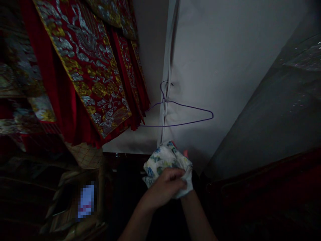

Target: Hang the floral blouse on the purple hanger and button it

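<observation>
A white cloth with a blue, green and yellow flower print [160, 159] is bunched up in front of me, low in the head view. My left hand [170, 182] comes in over its near side, fingers curled and closed on the fabric. Behind and under the cloth is my right hand [185, 153]; most of it is covered, with only a fingertip and the wrist showing, and it appears to hold the cloth from below. Just above, a thin purple clothes hanger [188, 106] hangs on the wall, touched by neither hand.
Red embroidered hangings [92, 67] drop down at the left, overlapping the hanger's left end. A white strip [168, 43] runs down the pale wall [213, 50]. At lower left, a wooden rack or chair [99, 201] holds a blurred bright object [86, 201]. Dark red fabric [276, 187] lies right.
</observation>
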`<move>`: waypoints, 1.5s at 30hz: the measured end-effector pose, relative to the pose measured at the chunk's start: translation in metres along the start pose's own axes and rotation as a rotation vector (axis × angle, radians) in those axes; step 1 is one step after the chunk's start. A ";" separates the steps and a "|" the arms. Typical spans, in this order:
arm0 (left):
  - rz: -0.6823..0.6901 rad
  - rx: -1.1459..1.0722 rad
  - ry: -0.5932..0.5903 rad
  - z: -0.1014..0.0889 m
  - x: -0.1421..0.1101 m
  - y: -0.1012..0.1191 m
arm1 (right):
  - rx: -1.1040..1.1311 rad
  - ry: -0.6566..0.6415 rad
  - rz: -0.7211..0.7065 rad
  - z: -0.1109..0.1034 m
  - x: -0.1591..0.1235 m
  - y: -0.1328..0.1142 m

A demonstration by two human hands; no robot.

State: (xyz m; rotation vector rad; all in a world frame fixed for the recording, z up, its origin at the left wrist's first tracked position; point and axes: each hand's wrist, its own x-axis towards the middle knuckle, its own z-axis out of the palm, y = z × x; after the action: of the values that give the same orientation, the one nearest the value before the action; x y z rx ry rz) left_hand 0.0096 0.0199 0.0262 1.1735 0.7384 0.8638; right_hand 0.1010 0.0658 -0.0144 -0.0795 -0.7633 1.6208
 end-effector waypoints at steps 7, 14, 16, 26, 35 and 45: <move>0.136 0.486 -0.212 -0.005 -0.024 0.014 | -0.106 0.326 0.312 -0.003 -0.019 -0.031; 0.487 0.251 0.485 -0.057 -0.051 0.047 | -0.128 0.053 0.426 0.021 -0.019 -0.026; 0.531 0.284 0.495 -0.072 -0.046 0.041 | -0.068 -0.019 0.460 0.033 -0.014 -0.031; 0.081 0.562 0.129 -0.120 -0.060 -0.011 | -0.361 -0.300 0.679 0.058 0.017 -0.077; 0.029 0.919 0.392 -0.164 -0.053 -0.004 | -1.138 -0.153 -0.044 0.054 0.121 -0.084; 0.118 0.691 0.430 -0.155 -0.042 0.019 | -1.721 -0.034 -0.143 -0.040 0.128 -0.098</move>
State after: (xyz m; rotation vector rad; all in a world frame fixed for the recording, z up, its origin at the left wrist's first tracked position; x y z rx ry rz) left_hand -0.1471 0.0578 0.0102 1.6712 1.4030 1.0085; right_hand 0.1761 0.1991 0.0518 -1.1635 -1.9117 0.4220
